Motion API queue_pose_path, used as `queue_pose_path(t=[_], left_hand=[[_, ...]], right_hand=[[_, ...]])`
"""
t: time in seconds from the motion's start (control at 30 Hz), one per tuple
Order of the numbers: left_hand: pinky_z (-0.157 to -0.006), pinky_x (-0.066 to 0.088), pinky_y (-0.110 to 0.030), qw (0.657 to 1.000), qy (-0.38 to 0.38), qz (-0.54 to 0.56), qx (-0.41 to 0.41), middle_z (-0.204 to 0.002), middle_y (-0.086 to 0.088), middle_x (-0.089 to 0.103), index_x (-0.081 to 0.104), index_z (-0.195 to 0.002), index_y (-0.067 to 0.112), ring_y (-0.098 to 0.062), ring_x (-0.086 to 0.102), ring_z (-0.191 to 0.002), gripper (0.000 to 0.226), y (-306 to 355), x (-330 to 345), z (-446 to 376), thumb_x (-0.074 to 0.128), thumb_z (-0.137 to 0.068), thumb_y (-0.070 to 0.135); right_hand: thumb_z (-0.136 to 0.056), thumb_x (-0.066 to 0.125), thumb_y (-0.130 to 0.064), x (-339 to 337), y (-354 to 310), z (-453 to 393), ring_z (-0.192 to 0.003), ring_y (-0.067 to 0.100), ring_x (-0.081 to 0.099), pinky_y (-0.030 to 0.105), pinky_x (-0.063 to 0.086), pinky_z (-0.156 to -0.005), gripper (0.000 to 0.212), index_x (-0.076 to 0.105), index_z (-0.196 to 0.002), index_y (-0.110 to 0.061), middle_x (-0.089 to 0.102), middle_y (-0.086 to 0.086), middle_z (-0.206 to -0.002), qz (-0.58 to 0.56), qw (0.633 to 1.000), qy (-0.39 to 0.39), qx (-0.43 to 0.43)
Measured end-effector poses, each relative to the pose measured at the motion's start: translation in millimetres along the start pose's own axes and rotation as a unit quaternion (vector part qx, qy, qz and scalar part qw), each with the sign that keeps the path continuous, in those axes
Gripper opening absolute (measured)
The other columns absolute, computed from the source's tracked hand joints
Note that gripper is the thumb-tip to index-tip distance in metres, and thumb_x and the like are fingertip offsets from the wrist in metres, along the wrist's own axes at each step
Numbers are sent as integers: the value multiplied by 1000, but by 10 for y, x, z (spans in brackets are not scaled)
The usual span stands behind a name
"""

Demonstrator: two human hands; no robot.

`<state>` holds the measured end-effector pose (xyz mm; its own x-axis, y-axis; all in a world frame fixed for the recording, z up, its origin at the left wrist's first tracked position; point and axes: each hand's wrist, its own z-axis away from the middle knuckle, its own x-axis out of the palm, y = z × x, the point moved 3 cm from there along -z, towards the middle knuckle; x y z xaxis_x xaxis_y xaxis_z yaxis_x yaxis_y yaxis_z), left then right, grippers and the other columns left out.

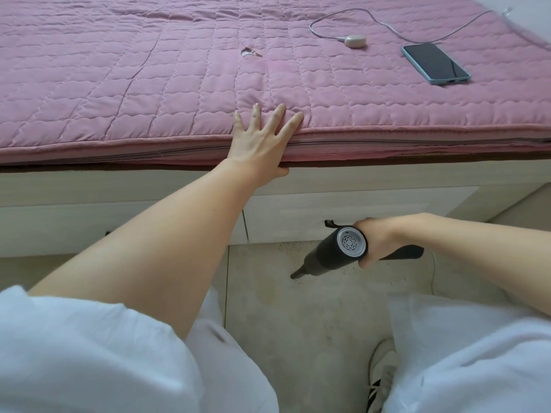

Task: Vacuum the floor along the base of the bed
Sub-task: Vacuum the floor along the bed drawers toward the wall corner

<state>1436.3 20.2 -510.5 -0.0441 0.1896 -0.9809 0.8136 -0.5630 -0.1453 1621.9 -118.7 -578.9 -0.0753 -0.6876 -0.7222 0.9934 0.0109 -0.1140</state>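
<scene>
On the pink quilt [149, 70] lie one phone [436, 63] and one small white puck [354, 41] on a looped cable [387, 23], well apart from the hands. The quilt has one small tear [249, 52]. The left hand [259, 144] rests spread flat on the quilt's edge, thumb under it, holding nothing. The right hand [374, 244] grips the black vacuum [334, 251], nozzle tilted down at the speckled tile floor [313, 317] near the bed's pale base [357, 204]. One shoe [383, 374] shows between the white-clothed knees.
</scene>
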Motion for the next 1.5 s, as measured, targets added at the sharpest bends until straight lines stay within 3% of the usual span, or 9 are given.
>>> queue_pose_path(t=[0.3, 0.67, 0.8, 0.93, 1.03, 1.17, 1.37, 1.5], left_hand=[[-113, 9, -69, 1000, -8, -15, -4, -164, -3, -3, -8, -154, 32, -45, 2, -147, 105, 10, 31, -19, 67, -83, 53], [-113, 10, -69, 1000, -7, -18, -2, -164, -4, -2, -7, -154, 31, -44, 3, -147, 106, 16, 36, -12, 68, -83, 52], [-112, 10, -69, 1000, -6, -22, -2, -164, -4, -2, -7, -154, 31, -44, 3, -147, 106, 11, 30, -13, 68, -82, 53], [-112, 10, -69, 1000, -8, -21, -1, -164, -4, -2, -8, -154, 30, -45, 2, -147, 105, 13, 26, -10, 67, -83, 53], [-112, 10, -70, 1000, -8, -22, 1, -164, -5, -2, -8, -155, 30, -45, 2, -147, 105, 19, 24, -6, 66, -84, 53], [-112, 10, -69, 1000, -10, -19, 1, -164, -5, -3, -8, -155, 30, -45, 2, -147, 104, 14, 15, -3, 66, -84, 52], [-113, 9, -69, 1000, -13, -16, 1, -164, -5, -4, -8, -154, 30, -45, 1, -147, 104, 19, 10, -3, 66, -85, 52], [-113, 9, -69, 1000, -14, -13, 2, -164, -5, -4, -9, -154, 30, -45, 1, -147, 105, 15, 3, -2, 66, -84, 52]], right_hand=[[-68, 74, -24, 129, 218, 67, -98, 19, 61, 30, 52, -86, 39, 55, -102, -22, 64, 0, -106, -22, 1000, -16, 11], [-73, 73, -20, 97, 126, 32, -90, 14, 56, 23, 44, -76, 34, 49, -95, -28, 57, -8, -92, -40, 999, -4, -5], [-72, 73, -21, 80, 78, -26, -96, 18, 60, 30, 51, -83, 37, 55, -104, -23, 62, -2, -102, -36, 999, 6, -7], [-72, 72, -23, 60, 33, -64, -84, 18, 58, 27, 46, -70, 29, 52, -93, -23, 57, -6, -85, -17, 1000, 9, 4], [-70, 72, -25, 45, 23, -122, -86, 19, 63, 32, 52, -73, 32, 57, -97, -21, 63, -2, -91, -18, 1000, 23, 6], [-71, 70, -21, 5, -31, -168, -83, 17, 61, 27, 49, -69, 31, 57, -100, -21, 63, -2, -92, -29, 999, 33, -6], [-74, 72, -20, -45, -102, -226, -94, 19, 62, 30, 53, -81, 42, 57, -113, -21, 66, 1, -105, -33, 999, 35, -13], [-76, 71, -19, -62, -169, -254, -95, 19, 62, 29, 53, -81, 42, 56, -115, -22, 65, 1, -107, -32, 999, 32, -17]])
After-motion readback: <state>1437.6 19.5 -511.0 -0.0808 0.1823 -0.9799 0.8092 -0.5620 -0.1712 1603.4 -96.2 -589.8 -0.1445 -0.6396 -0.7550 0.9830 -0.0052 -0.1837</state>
